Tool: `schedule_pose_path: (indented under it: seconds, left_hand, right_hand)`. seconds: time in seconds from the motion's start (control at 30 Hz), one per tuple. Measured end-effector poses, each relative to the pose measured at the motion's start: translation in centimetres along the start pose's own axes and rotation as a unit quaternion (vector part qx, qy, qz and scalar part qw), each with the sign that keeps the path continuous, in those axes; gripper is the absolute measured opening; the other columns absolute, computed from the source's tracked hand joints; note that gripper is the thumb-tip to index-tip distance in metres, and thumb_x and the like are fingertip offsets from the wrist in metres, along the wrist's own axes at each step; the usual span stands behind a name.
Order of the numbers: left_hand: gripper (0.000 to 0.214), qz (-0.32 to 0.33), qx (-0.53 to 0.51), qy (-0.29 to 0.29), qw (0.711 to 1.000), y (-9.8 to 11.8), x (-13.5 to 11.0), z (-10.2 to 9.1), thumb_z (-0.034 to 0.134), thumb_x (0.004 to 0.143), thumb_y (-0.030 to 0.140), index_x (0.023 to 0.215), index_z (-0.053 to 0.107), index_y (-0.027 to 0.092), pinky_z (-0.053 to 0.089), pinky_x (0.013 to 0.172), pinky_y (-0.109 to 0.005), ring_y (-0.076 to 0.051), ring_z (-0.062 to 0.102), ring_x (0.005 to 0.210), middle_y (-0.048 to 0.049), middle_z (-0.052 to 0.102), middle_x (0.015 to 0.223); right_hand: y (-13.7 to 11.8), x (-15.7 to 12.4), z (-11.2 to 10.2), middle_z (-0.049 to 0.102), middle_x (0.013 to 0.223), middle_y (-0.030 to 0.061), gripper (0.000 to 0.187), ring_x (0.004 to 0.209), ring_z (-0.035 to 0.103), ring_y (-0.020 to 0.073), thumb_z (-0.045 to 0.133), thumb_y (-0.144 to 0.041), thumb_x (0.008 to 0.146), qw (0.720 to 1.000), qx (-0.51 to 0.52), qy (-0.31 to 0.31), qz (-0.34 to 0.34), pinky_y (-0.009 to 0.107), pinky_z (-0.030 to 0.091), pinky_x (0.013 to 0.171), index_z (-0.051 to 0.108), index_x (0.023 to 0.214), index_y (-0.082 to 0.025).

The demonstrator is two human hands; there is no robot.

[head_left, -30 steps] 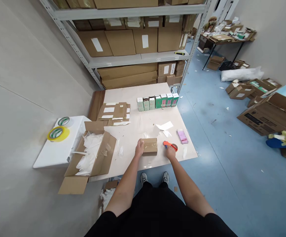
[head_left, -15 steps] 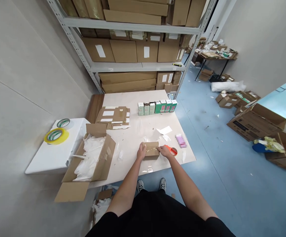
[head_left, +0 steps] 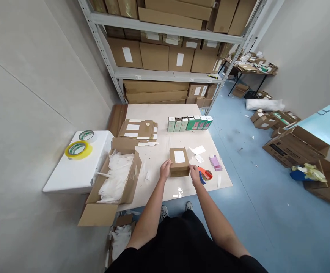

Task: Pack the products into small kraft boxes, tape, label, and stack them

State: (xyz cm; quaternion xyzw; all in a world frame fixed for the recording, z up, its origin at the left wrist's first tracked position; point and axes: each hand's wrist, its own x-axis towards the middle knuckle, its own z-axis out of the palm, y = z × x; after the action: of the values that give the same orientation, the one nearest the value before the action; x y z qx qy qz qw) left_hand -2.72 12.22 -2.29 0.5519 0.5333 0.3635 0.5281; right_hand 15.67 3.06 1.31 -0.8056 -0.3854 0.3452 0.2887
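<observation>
A small closed cardboard box (head_left: 179, 161) with a white label on top sits on the pale table (head_left: 165, 136) near its front edge. My left hand (head_left: 165, 170) grips the box's left side, fingers curled against it. My right hand (head_left: 194, 173) presses its right front corner. An orange and blue tape dispenser (head_left: 205, 175) lies on the table just right of my right hand. A blurred pink item (head_left: 215, 162) lies beyond it.
A row of green and white cartons (head_left: 189, 123) stands at the back of the table, flattened cardboard (head_left: 138, 129) at the back left. An open box of white bags (head_left: 116, 182) and tape rolls (head_left: 78, 149) are on the left. Shelves of boxes (head_left: 159, 57) stand behind.
My right hand let go of the tape dispenser and came onto the box. The box has been turned, so that its labelled face is now up and its long side runs away from me.
</observation>
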Motion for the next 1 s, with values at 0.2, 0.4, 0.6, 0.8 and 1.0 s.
schedule_pose_path:
  seconds: [0.2,0.4,0.6,0.8,1.0]
  left_hand:
    - [0.037,-0.028,0.009,0.015,0.999,-0.5,0.2,-0.2,0.047,0.1,0.042,0.111,0.073,0.019,0.047,0.111,-0.037,-0.026,0.06,0.133,-0.0095,0.069,0.136]
    - [0.037,-0.021,0.037,0.013,0.999,1.4,1.7,1.7,0.049,0.099,0.046,0.114,0.072,0.021,0.05,0.107,-0.039,-0.026,0.065,0.122,-0.0076,0.074,0.125]
    - [0.034,-0.004,0.073,-0.052,0.996,3.0,5.8,7.9,0.056,0.096,0.036,0.124,0.07,0.022,0.052,0.105,-0.037,-0.025,0.065,0.123,-0.0098,0.071,0.131]
    - [0.058,-0.101,0.146,-0.098,0.979,2.3,13.2,15.2,0.063,0.09,0.027,0.147,0.056,0.017,0.046,0.112,-0.041,-0.03,0.058,0.135,-0.0163,0.057,0.15]
    - [0.041,-0.117,0.215,-0.086,0.966,1.1,16.2,17.7,0.069,0.079,0.018,0.12,0.073,0.018,0.049,0.105,-0.039,-0.028,0.065,0.121,-0.0124,0.072,0.13]
  right_hand:
    - [-0.1,1.2,0.1,0.059,0.147,0.0149,0.055,0.132,0.06,0.0234,0.042,-0.036,0.094,0.994,0.107,0.001,-0.019,0.031,0.051,0.103,0.053,0.144,-0.015]
    - [-1.3,5.0,-2.8,0.054,0.154,0.0086,0.058,0.141,0.052,0.0259,0.046,-0.039,0.094,0.992,0.104,0.015,-0.068,0.035,0.049,0.106,0.052,0.149,-0.022]
    - [1.0,10.9,-6.3,0.051,0.156,0.0098,0.06,0.136,0.055,0.0243,0.048,-0.037,0.092,0.99,0.135,0.012,-0.028,0.032,0.049,0.105,0.05,0.149,-0.021]
    - [4.9,16.6,-6.1,0.067,0.137,0.0097,0.048,0.122,0.063,0.0239,0.052,-0.03,0.082,0.98,0.167,-0.105,0.033,0.032,0.051,0.1,0.068,0.126,-0.018]
    - [6.2,20.2,-4.6,0.07,0.134,0.0072,0.044,0.125,0.062,0.0236,0.052,-0.025,0.078,0.971,0.182,-0.147,0.05,0.031,0.05,0.099,0.075,0.115,-0.022]
